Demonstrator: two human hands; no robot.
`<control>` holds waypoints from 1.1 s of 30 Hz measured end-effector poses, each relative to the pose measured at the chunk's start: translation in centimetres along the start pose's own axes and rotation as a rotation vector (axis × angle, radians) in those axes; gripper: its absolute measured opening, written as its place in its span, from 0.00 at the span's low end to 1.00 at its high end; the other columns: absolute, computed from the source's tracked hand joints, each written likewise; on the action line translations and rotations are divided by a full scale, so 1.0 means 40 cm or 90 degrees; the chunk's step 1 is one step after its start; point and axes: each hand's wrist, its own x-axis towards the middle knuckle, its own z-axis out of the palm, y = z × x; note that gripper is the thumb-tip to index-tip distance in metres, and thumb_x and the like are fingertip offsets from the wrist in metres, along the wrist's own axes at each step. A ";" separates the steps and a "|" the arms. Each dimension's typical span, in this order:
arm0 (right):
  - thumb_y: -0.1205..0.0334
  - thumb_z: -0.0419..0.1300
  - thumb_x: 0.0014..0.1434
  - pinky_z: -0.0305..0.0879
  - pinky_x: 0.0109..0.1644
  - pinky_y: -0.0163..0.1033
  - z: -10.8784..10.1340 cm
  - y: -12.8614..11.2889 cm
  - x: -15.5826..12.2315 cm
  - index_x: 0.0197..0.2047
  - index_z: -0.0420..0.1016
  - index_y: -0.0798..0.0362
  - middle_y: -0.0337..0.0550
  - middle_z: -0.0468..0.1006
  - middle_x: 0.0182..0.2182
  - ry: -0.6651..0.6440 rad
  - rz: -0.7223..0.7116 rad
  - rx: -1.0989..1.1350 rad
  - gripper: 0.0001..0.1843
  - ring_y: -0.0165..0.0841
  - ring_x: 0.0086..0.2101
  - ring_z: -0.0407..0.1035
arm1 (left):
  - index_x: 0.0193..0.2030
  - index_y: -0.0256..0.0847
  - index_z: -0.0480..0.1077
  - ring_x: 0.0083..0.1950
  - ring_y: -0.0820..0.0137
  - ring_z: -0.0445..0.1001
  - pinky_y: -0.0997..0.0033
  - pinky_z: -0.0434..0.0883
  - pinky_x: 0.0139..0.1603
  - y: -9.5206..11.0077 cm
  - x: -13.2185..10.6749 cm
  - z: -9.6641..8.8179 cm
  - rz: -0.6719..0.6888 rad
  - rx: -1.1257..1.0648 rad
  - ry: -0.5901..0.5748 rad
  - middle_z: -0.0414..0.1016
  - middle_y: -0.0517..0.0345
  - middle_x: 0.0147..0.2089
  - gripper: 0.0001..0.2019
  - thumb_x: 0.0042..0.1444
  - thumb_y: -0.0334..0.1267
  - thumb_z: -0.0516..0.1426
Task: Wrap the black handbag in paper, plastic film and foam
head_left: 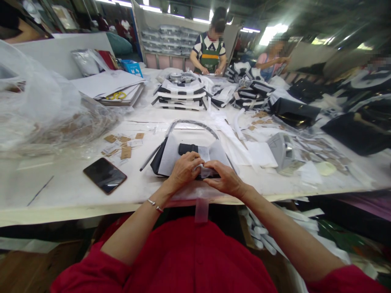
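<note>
A black handbag [157,160] lies at the table's front edge, partly covered by white tissue paper [169,152]. Its handle [195,123], wrapped in clear film, arches toward the back. My left hand [187,167] bends over the near part of the bag, fingers closed on the tissue paper, just below a black strap piece [187,149]. Beside it, my right hand [226,178] pinches the paper at the bag's black near edge with thumb and forefinger. The fingertips almost meet, and they hide part of what lies between them.
A phone [104,175] and paper tags [125,151] lie to the left, near plastic bags [45,110]. Wrapped bags [181,93] are stacked behind. At right stands a grey tape dispenser [280,150]. A co-worker [210,53] stands across the table.
</note>
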 end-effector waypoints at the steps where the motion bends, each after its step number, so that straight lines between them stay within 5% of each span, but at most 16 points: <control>1: 0.64 0.64 0.57 0.71 0.49 0.43 0.001 0.001 -0.003 0.53 0.65 0.50 0.48 0.75 0.45 0.009 0.003 -0.001 0.21 0.39 0.45 0.72 | 0.45 0.45 0.74 0.47 0.65 0.70 0.65 0.66 0.49 -0.003 -0.001 0.002 0.018 0.002 0.017 0.75 0.56 0.47 0.10 0.57 0.30 0.58; 10: 0.66 0.61 0.60 0.73 0.50 0.45 0.018 0.003 -0.012 0.49 0.68 0.50 0.49 0.76 0.44 0.009 -0.022 -0.102 0.13 0.39 0.45 0.73 | 0.32 0.42 0.72 0.54 0.65 0.70 0.62 0.62 0.51 -0.013 -0.001 0.009 0.065 -0.072 0.002 0.79 0.59 0.42 0.10 0.56 0.24 0.54; 13: 0.68 0.59 0.63 0.73 0.53 0.45 0.035 0.008 -0.019 0.45 0.72 0.50 0.48 0.79 0.42 0.026 -0.071 -0.140 0.08 0.38 0.46 0.74 | 0.32 0.41 0.71 0.46 0.67 0.73 0.64 0.64 0.49 -0.018 -0.002 0.016 0.065 -0.091 -0.022 0.78 0.58 0.36 0.10 0.55 0.23 0.52; 18: 0.72 0.58 0.63 0.71 0.56 0.44 0.058 0.007 -0.033 0.43 0.76 0.53 0.48 0.82 0.43 0.079 -0.149 -0.190 0.08 0.36 0.46 0.76 | 0.38 0.40 0.71 0.39 0.68 0.73 0.67 0.69 0.46 0.000 -0.004 -0.010 0.070 -0.086 -0.081 0.76 0.57 0.35 0.11 0.55 0.24 0.51; 22: 0.71 0.58 0.64 0.69 0.57 0.46 0.074 -0.008 -0.046 0.43 0.76 0.50 0.45 0.82 0.43 0.118 -0.103 -0.212 0.09 0.34 0.46 0.76 | 0.47 0.39 0.69 0.45 0.66 0.75 0.58 0.66 0.61 0.021 -0.025 -0.039 0.149 -0.051 -0.126 0.78 0.53 0.42 0.08 0.63 0.35 0.54; 26: 0.72 0.58 0.63 0.69 0.55 0.46 0.097 -0.018 -0.062 0.41 0.76 0.50 0.43 0.82 0.38 0.154 -0.048 -0.194 0.08 0.34 0.43 0.75 | 0.56 0.41 0.66 0.54 0.66 0.75 0.53 0.60 0.69 0.022 -0.065 -0.027 0.156 -0.036 -0.070 0.78 0.52 0.52 0.14 0.64 0.34 0.55; 33: 0.72 0.58 0.63 0.71 0.47 0.44 0.095 -0.008 -0.057 0.38 0.75 0.50 0.44 0.80 0.34 0.171 -0.050 -0.162 0.08 0.35 0.39 0.74 | 0.49 0.44 0.72 0.52 0.70 0.77 0.57 0.62 0.68 0.019 -0.083 -0.002 0.128 -0.054 0.024 0.81 0.58 0.49 0.09 0.65 0.33 0.55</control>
